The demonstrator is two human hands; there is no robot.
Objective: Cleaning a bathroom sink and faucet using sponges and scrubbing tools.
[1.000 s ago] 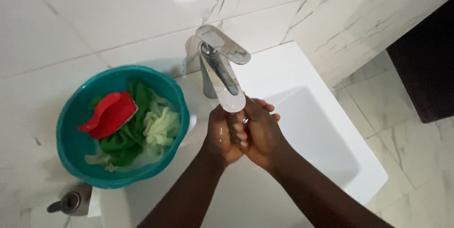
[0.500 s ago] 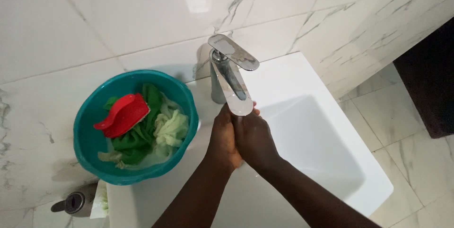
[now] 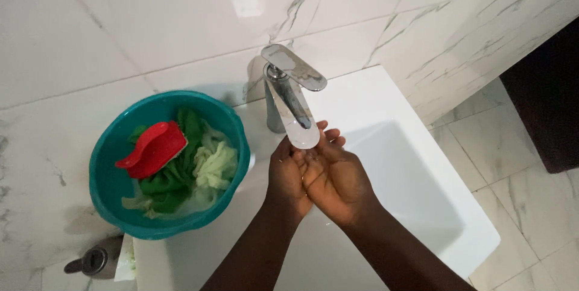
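Observation:
My left hand (image 3: pixel 286 179) and my right hand (image 3: pixel 335 176) are pressed together under the spout of a chrome tap (image 3: pixel 291 99), over a white sink (image 3: pixel 422 200). The right palm faces up, its fingers spread a little, wet; the left hand lies against it from the left. Neither hand holds anything. Left of the tap a teal bowl (image 3: pixel 108 146) sits on the sink's edge, with green leaves (image 3: pixel 199 164) and a red scoop-shaped piece (image 3: pixel 154 149) in it.
White marble-look tiles cover the wall behind the sink and the floor at right. A grey pump top of a bottle (image 3: pixel 90 261) shows at the lower left. A dark panel (image 3: pixel 546 104) stands at the far right.
The hands were clasped, one rubbing over the other, under the tap. Now the right palm has turned upward and opened beside the left. The view has shifted slightly.

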